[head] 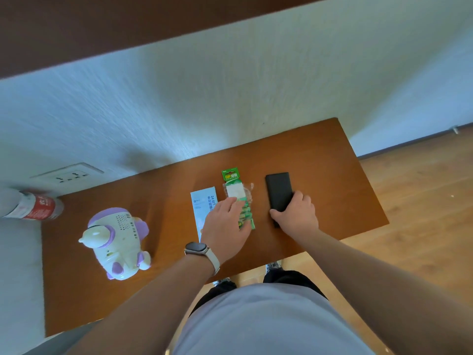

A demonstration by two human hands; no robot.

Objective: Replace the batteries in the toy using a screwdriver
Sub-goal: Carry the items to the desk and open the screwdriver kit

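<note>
The battery pack (231, 176) lies long-ways, green top toward the wall; the left hand (226, 226) rests flat on it, fingers straight; the right hand (297, 213) grips a black box (278, 188); the toy (117, 242) sits far left

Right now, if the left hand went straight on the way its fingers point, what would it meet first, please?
The left hand rests on the battery pack; it would slide over the pack's far end, then probably bare table before the wall.
</note>
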